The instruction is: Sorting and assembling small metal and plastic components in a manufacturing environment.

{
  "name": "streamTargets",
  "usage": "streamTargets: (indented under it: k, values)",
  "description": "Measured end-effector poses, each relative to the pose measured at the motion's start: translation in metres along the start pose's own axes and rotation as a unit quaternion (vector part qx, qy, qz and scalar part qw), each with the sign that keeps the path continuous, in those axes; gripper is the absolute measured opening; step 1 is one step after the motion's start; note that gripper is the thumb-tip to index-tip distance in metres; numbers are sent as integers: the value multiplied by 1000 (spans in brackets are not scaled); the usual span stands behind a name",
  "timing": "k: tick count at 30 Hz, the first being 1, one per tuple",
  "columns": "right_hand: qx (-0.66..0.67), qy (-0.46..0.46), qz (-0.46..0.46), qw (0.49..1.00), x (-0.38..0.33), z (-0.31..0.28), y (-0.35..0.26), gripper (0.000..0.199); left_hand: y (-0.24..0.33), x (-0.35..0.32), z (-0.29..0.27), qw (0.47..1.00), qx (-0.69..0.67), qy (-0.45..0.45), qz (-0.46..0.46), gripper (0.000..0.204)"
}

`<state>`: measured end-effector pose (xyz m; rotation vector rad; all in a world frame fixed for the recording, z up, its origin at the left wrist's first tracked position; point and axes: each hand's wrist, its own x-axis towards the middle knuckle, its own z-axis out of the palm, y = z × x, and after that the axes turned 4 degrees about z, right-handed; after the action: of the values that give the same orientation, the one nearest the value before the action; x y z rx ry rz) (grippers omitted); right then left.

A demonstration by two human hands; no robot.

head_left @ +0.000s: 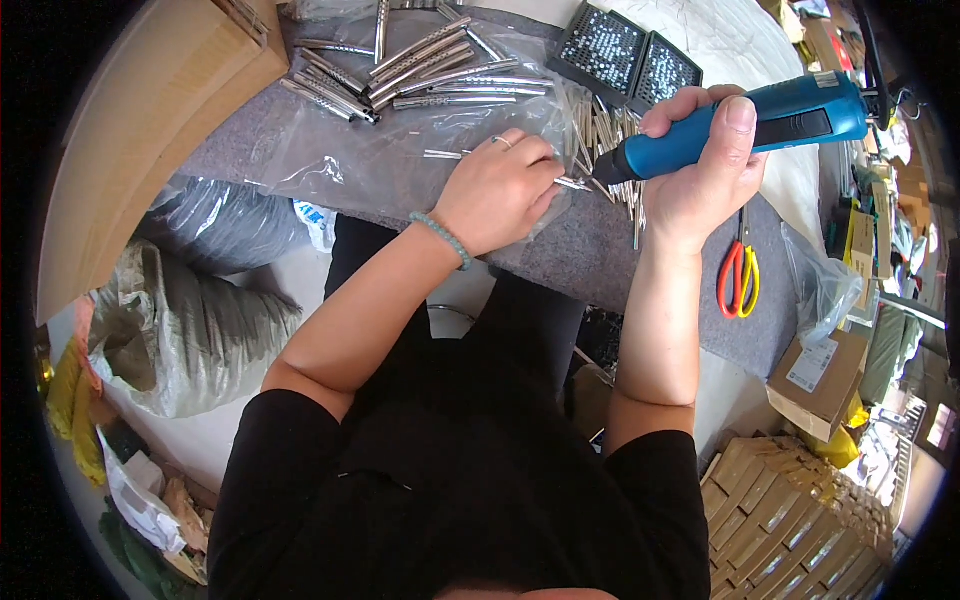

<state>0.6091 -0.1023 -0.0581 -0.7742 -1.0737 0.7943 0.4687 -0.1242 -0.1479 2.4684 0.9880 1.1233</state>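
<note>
My right hand (705, 165) is wrapped round a blue electric screwdriver (680, 143), its black nose pointing left. At its tip is the end of a thin metal rod (572, 183), which my left hand (503, 192) pinches; the exact contact is too small to make out. The rod's other end sticks out to the left of the fingers. Several slim rods (636, 212) lie loosely beneath the screwdriver. Beyond my left hand, thicker silver perforated tubes (440, 60) are heaped on a clear plastic bag (370, 150).
A black tray of small shiny parts (600, 48) stands at the back. Scissors with red and yellow handles (738, 280) lie right on the grey mat (570, 255). A large cardboard box (150, 130) rises at the left. Stacked cartons (790, 510) and a small box (820, 380) are at the right.
</note>
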Motion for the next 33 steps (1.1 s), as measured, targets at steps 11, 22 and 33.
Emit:
streamTargets:
  k: [11,22,33]
  values:
    - [1,-5,1,1000,-1,-3,5,19,0,0,1,1000,-6,-3,7,18]
    - [9,-36,7,999,-2,-4,9,20,-1,1,1,1000,-11,-5,5,19]
    - [-8,-56,19,998,-1,-6,14,31,-1,2,1,999,-23,-19,-10,19]
